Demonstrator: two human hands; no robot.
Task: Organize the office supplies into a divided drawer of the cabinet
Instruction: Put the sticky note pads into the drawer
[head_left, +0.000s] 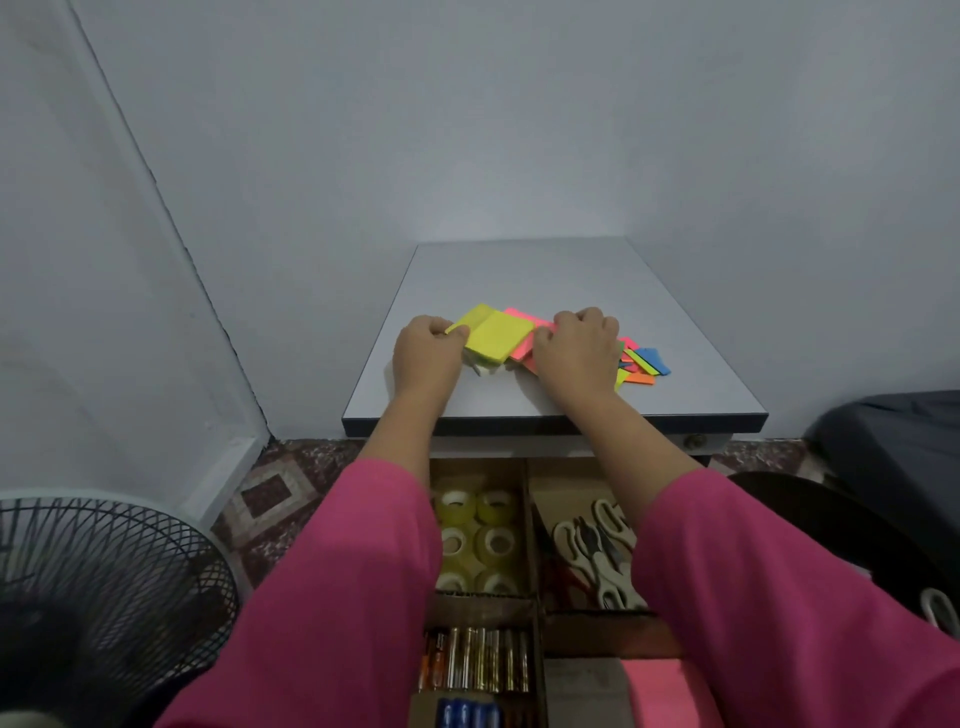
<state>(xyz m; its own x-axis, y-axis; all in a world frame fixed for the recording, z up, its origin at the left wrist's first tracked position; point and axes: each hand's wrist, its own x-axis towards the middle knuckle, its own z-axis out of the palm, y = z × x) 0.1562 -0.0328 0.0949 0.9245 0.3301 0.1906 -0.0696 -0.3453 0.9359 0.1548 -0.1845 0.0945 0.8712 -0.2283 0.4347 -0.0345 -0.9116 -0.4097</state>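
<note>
— Where are your hands?
— Your left hand pinches the yellow pad's edge; your right hand lies curled on the pink pad, grip hidden.
— And the pads?
— On the cabinet top, above the open drawer holding tape and scissors.

Both arms outstretched in pink sleeves, left hand and right hand knuckles-up, fingers curled.
</note>
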